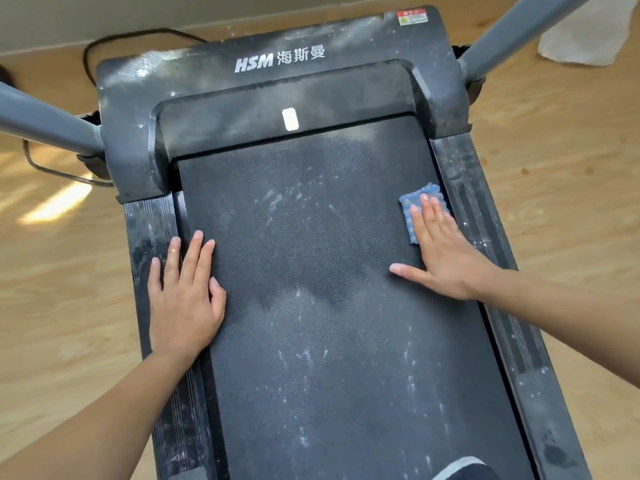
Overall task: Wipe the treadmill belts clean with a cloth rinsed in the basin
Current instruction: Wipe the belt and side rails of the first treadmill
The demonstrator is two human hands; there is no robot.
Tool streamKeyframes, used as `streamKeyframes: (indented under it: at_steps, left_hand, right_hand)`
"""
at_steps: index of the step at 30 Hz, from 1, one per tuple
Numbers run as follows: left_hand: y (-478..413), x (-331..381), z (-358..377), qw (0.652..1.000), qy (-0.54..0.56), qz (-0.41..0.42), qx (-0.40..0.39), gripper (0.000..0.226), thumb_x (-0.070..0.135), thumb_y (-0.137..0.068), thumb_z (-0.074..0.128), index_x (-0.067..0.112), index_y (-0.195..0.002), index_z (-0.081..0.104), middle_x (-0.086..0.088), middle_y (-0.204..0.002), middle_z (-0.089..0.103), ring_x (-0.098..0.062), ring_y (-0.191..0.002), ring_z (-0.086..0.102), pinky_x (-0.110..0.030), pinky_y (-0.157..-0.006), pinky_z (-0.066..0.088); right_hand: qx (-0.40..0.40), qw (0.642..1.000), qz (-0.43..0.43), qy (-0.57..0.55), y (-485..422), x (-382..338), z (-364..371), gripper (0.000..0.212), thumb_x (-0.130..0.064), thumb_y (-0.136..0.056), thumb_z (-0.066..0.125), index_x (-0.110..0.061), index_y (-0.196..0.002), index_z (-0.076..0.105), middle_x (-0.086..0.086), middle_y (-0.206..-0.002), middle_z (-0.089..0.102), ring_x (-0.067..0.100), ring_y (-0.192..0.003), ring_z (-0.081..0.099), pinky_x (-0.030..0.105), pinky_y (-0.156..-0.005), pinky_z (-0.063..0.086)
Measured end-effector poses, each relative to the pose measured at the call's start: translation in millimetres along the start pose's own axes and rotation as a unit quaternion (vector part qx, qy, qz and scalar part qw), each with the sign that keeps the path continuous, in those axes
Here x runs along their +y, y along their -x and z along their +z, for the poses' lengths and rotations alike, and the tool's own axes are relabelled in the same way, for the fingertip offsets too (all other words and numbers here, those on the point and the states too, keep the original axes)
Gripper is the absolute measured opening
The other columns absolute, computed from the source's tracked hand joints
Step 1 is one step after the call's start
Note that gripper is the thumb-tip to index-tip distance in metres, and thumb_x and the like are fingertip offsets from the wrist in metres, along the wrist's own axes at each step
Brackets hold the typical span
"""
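Right hand (446, 258) flat, pressing cloth (417, 206) onto belt (311, 271).

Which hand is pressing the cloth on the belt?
The right hand: its flat fingers cover the blue cloth by the right edge of the belt. The left hand rests bare at the left edge.

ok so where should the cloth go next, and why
Probably slide the right hand and the blue cloth under it leftward across the belt: the cloth sits at the belt's right edge, and white dust streaks cover the middle. The left hand lies flat at the left edge.
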State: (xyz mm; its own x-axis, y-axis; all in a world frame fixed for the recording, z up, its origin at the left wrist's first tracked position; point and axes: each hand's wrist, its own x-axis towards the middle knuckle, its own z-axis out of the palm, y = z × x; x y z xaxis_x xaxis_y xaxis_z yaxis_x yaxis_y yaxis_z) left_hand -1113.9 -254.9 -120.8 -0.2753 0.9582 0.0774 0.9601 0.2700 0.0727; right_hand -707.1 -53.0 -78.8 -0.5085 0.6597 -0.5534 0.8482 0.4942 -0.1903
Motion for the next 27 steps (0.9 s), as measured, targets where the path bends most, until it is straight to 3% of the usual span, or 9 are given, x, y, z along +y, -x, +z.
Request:
streamKeyframes:
  at_steps: [7,15,18,20,24,27]
  left_hand:
    - [-2.3,3.1,-0.9,1.000,-0.016,-0.007,-0.010,0.064,0.030,-0.102,0.038,0.018,-0.165,0.035,0.002,-0.177,0.023,-0.027,-0.164,0.018,-0.056,-0.131,0.018]
    - [-1.5,-1.7,-3.7,0.999,0.049,-0.018,-0.004,0.064,0.030,-0.101,0.044,0.025,-0.164,0.039,0.007,-0.176,0.025,-0.020,-0.165,0.015,-0.054,-0.131,0.018]
    - [0.0,-5.1,-3.3,0.998,0.067,-0.018,-0.002,0.064,0.031,-0.100,0.045,0.025,-0.164,0.040,0.007,-0.175,0.026,-0.019,-0.165,0.016,-0.053,-0.132,0.017]
    - [0.1,-6.0,-3.0,0.997,0.074,-0.017,0.000,0.064,0.032,-0.100,0.044,0.025,-0.164,0.040,0.007,-0.175,0.027,-0.020,-0.165,0.016,-0.053,-0.132,0.017]
    - [0.2,-7.9,-2.1,0.996,0.091,-0.017,0.009,0.064,0.032,-0.099,0.045,0.023,-0.163,0.043,0.007,-0.175,0.027,-0.021,-0.164,0.018,-0.053,-0.132,0.017]
    - [0.8,-9.6,-1.2,0.995,0.096,-0.019,0.015,0.064,0.032,-0.098,0.047,0.018,-0.160,0.045,0.004,-0.175,0.028,-0.021,-0.164,0.020,-0.052,-0.132,0.018]
  right_hand:
    - [0.075,0.994,0.063,-0.058,-124.6,-11.8,-76.3,0.134,-0.100,-0.077,0.022,-0.005,-0.162,-0.018,0.020,-0.169,-0.027,0.033,-0.157,-0.025,0.051,-0.129,-0.008]
    - [0.079,0.991,0.080,-0.070,-127.9,-11.4,-85.9,0.121,-0.089,-0.089,0.030,-0.005,-0.163,-0.013,0.019,-0.170,-0.023,0.031,-0.158,-0.021,0.049,-0.129,-0.007]
    - [0.090,0.986,0.090,-0.109,-130.9,-51.0,-89.1,0.111,-0.074,-0.097,0.042,-0.002,-0.164,-0.009,0.022,-0.170,-0.019,0.034,-0.158,-0.019,0.051,-0.129,-0.006]
    - [0.087,0.990,0.042,-0.103,-134.2,-91.8,-79.9,0.107,-0.067,-0.100,0.046,-0.002,-0.164,-0.009,0.021,-0.170,-0.019,0.033,-0.158,-0.021,0.051,-0.129,-0.005]
    - [0.059,0.991,-0.053,-0.104,-160.8,-207.2,-53.4,0.104,-0.067,-0.100,0.045,-0.005,-0.164,-0.009,0.016,-0.170,-0.023,0.030,-0.157,-0.024,0.050,-0.129,-0.007]
    - [0.084,0.989,-0.074,-0.097,-177.5,-285.2,-36.0,0.101,-0.066,-0.102,0.038,-0.003,-0.164,-0.011,0.018,-0.169,-0.025,0.030,-0.156,-0.027,0.048,-0.128,-0.013]
